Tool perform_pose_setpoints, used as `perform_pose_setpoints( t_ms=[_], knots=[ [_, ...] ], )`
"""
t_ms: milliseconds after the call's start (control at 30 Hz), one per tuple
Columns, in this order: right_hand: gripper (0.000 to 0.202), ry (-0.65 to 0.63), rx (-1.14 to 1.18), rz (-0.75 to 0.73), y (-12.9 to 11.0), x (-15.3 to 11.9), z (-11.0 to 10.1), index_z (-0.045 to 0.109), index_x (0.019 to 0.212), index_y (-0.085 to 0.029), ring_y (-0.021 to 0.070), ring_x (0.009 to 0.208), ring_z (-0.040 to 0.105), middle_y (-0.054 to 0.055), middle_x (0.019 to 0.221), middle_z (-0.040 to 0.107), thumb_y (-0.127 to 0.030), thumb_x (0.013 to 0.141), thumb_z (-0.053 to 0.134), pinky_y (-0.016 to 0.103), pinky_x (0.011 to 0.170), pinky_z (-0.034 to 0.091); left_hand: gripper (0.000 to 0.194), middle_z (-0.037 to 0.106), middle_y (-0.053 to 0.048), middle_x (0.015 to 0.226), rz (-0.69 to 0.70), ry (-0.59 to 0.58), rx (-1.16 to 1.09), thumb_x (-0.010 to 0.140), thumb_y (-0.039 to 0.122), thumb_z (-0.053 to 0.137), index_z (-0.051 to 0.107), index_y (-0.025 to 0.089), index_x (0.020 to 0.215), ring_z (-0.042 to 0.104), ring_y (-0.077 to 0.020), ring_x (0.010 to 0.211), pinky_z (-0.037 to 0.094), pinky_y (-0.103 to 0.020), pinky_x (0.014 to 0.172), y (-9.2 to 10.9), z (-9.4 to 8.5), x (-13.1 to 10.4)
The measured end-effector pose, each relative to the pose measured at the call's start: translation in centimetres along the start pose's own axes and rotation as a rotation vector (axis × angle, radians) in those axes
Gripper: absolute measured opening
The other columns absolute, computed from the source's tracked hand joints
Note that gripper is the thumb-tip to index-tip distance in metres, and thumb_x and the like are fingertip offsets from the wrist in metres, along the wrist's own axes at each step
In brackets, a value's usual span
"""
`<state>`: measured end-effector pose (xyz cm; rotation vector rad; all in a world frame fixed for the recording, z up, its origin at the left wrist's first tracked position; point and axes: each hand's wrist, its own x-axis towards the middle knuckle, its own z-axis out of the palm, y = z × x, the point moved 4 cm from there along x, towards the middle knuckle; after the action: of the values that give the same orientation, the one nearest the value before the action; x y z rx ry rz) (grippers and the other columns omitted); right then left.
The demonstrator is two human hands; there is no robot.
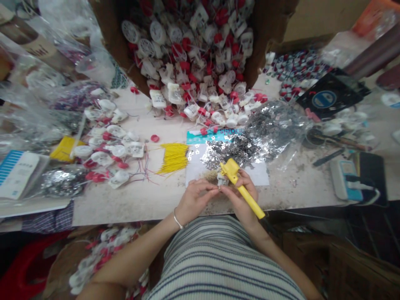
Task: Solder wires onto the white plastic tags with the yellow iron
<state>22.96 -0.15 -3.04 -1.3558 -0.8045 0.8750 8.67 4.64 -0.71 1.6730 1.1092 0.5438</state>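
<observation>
Near the table's front edge, my left hand [196, 200] pinches something too small to make out, its fingertips meeting those of my right hand. My right hand [245, 198] is wrapped round a yellow tool [250, 201], whose wide head points up and left. A small whitish part [222, 179] shows just above the fingertips, beside the tool's head. Behind the hands, small silvery metal pieces [240, 148] are heaped on a white sheet [261, 177]. A bundle of yellow wires [175, 157] lies left of the sheet.
A large cardboard box [112, 37] of white and red parts opens at the back. More white parts with wires [117, 150] lie left, near a bag of metal pieces [64, 182]. At right are a black case [333, 96], a dark stick [328, 157] and a power strip [345, 179].
</observation>
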Motion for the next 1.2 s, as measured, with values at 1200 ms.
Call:
perform_pose_setpoints(
  t_ms=[1200],
  knots=[
    [0.050, -0.427, -0.546, -0.551, -5.9, -4.1, -7.3, 0.055, 0.123, -0.015, 0.0237, 0.107, 0.063, 0.011, 0.123, 0.060, -0.004, 0.074, 0.057, 0.034, 0.087, 0.059, 0.011, 0.074, 0.005, 0.084, 0.256, 0.323, 0.673, 0.078, 0.022, 0.064, 0.064, 0.024, 0.067, 0.060, -0.0219, 0.084, 0.021, -0.043, 0.083, 1.2, 0.4, 0.1]
  ],
)
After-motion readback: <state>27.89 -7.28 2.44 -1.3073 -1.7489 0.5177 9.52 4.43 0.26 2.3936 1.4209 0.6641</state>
